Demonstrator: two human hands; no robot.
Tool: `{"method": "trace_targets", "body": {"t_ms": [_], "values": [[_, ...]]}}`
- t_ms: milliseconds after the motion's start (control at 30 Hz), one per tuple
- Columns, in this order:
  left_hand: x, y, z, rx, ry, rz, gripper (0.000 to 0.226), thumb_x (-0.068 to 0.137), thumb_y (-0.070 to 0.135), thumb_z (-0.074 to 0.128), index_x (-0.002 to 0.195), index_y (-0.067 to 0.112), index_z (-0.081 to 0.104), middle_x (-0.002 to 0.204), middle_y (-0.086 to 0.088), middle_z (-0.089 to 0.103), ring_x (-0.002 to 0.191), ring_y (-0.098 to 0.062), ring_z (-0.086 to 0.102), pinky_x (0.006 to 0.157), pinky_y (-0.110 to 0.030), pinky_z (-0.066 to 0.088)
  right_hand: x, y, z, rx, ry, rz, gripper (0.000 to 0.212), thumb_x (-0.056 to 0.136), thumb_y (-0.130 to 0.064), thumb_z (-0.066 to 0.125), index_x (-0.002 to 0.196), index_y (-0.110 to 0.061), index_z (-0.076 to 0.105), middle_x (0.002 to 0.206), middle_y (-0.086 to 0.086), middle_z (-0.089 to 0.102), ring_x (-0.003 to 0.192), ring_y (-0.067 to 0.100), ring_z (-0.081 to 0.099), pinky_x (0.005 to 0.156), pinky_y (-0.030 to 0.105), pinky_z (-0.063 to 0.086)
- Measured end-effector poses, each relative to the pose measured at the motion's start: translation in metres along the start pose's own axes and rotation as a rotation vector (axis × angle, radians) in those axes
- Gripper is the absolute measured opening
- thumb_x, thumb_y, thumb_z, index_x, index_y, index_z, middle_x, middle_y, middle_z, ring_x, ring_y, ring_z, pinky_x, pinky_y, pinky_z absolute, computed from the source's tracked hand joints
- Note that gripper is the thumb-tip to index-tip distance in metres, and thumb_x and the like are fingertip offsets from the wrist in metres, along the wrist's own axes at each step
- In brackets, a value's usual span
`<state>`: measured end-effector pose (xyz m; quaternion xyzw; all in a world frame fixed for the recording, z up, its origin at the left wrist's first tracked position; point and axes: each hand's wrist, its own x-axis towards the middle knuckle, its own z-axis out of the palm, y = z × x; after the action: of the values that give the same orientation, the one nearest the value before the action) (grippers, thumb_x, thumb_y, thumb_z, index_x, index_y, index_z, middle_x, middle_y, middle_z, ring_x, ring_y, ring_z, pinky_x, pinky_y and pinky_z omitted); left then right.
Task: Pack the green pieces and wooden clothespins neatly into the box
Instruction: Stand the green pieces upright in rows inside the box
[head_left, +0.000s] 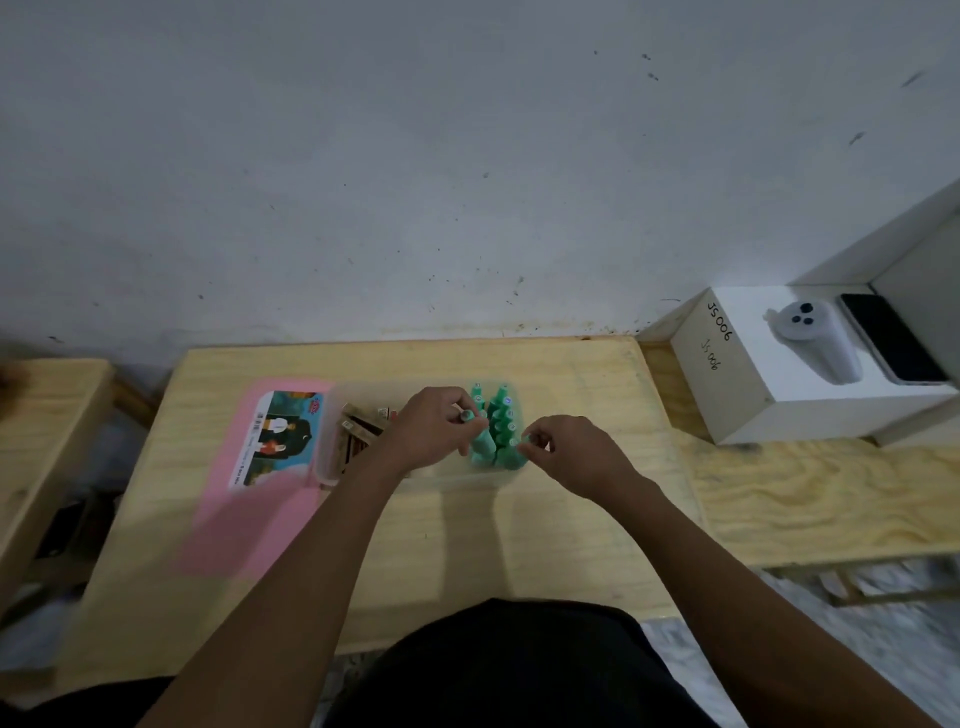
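You're at a pale plywood surface (571, 395) pushed against a scuffed grey-white wall (415, 156), with another wooden bench to the right carrying a white box (737, 384) marked "JS 006". A clear plastic box (327, 462) sits near the surface's far edge, middle-ish, with its pink lid (244, 499) lying just beside it toward the left edge. Wooden clothespins (358, 436) lie packed in the box's left part, and the green pieces (498, 431) stand upright in rows on its right side. Your left hand (431, 431) is pinched closed around one green piece, your right hand (571, 452) has its fingertips closed on another.
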<state>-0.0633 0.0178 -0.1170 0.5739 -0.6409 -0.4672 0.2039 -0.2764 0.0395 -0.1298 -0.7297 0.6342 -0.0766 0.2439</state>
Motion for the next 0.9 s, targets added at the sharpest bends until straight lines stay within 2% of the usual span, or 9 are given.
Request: {"method": "trace_targets", "body": {"t_ms": [133,200,333,467,633,767,833,900], "values": [[0.001,-0.007,0.009,0.068,0.004,-0.049,0.016,0.086,0.03,0.064,0.088,0.014,0.065,0.065,-0.004,0.072,0.039,0.003,0.051,0.048,-0.02,0.036,0.008,-0.009,0.01,-0.261,-0.052,-0.026,0.027,0.093,-0.041,0.052,0.102,-0.022,0.069,0.097,-0.004,0.068,0.089,0.017,0.062,0.07,0.031,0.049],[0.004,-0.012,0.013,0.087,-0.005,-0.085,0.015,0.086,0.029,0.063,0.088,0.015,0.064,0.065,-0.002,0.073,0.045,0.003,0.055,0.05,-0.021,0.038,0.012,-0.012,0.016,-0.345,-0.056,-0.016,0.026,0.092,-0.04,0.053,0.098,-0.022,0.069,0.095,-0.002,0.069,0.088,0.019,0.063,0.066,0.03,0.044],[0.004,-0.019,0.02,0.095,-0.054,-0.14,0.011,0.083,0.027,0.06,0.089,0.019,0.064,0.067,0.001,0.073,0.066,-0.009,0.067,0.061,-0.024,0.045,0.017,-0.02,0.024,-0.444,-0.053,0.018,0.024,0.09,-0.039,0.056,0.097,-0.02,0.069,0.093,0.0,0.069,0.087,0.02,0.065,0.065,0.028,0.04],[0.004,-0.02,0.023,0.114,-0.096,-0.158,0.015,0.081,0.024,0.057,0.093,0.018,0.064,0.072,0.001,0.074,0.069,-0.008,0.066,0.057,-0.022,0.042,0.02,-0.023,0.03,-0.464,-0.009,0.118,0.022,0.087,-0.039,0.063,0.096,-0.02,0.069,0.089,0.0,0.07,0.084,0.02,0.067,0.063,0.026,0.038],[0.007,-0.02,0.025,0.145,-0.153,-0.132,0.015,0.084,0.021,0.056,0.095,0.014,0.063,0.078,-0.004,0.074,0.066,-0.012,0.063,0.06,-0.025,0.045,0.022,-0.021,0.034,-0.436,0.014,0.23,0.019,0.084,-0.038,0.066,0.096,-0.023,0.07,0.086,-0.003,0.07,0.078,0.018,0.067,0.061,0.025,0.036],[0.012,-0.025,0.026,0.188,-0.182,-0.122,0.016,0.087,0.019,0.055,0.097,0.009,0.063,0.084,-0.009,0.073,0.071,-0.018,0.065,0.064,-0.028,0.046,0.023,-0.018,0.036,-0.358,-0.006,0.26,0.029,0.084,-0.044,0.066,0.104,-0.024,0.069,0.095,-0.002,0.071,0.085,0.019,0.067,0.065,0.026,0.039],[0.014,-0.028,0.027,0.194,-0.191,-0.123,0.017,0.088,0.019,0.058,0.099,0.008,0.064,0.082,-0.007,0.069,0.078,-0.023,0.066,0.066,-0.029,0.047,0.023,-0.017,0.036,-0.314,-0.015,0.275,0.032,0.084,-0.044,0.065,0.108,-0.023,0.068,0.101,-0.002,0.07,0.09,0.02,0.067,0.067,0.027,0.041],[0.014,-0.029,0.029,0.219,-0.178,-0.106,0.018,0.088,0.021,0.061,0.099,0.007,0.066,0.078,-0.002,0.062,0.074,-0.021,0.06,0.065,-0.028,0.043,0.022,-0.017,0.036,-0.284,-0.027,0.288,0.034,0.085,-0.044,0.063,0.11,-0.021,0.066,0.104,-0.001,0.07,0.093,0.02,0.067,0.07,0.028,0.043]]}}
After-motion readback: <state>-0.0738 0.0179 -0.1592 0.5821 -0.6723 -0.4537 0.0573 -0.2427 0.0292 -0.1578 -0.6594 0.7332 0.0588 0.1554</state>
